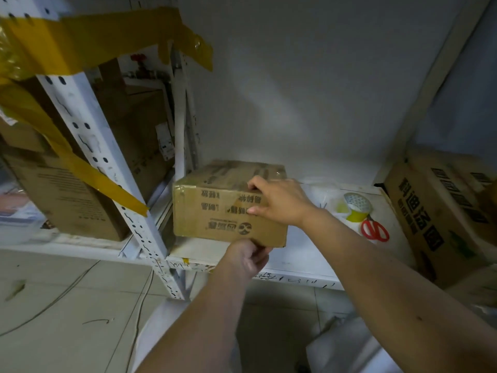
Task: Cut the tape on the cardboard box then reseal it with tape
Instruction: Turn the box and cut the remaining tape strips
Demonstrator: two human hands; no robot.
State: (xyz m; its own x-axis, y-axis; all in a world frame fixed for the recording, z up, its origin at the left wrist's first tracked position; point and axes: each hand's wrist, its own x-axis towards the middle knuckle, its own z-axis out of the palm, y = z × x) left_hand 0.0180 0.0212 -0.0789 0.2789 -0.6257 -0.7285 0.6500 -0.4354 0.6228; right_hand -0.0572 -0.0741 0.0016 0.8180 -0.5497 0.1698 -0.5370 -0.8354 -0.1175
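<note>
A small brown cardboard box [215,208] with dark print and glossy tape sits on the white shelf [298,254], tipped a little toward me. My right hand [279,201] grips its top right corner, fingers over the top and thumb on the front face. My left hand [248,255] holds the bottom front edge from below, fingers curled under it. To the right of the box lie a roll of yellow tape [357,206] and red-handled scissors [375,230], both untouched.
A large printed carton [441,211] stands at the shelf's right end. Left of the white perforated upright [107,168] are more cartons [67,195], with loose yellow tape strips [88,41] hanging from the rack. Tiled floor with cables lies below.
</note>
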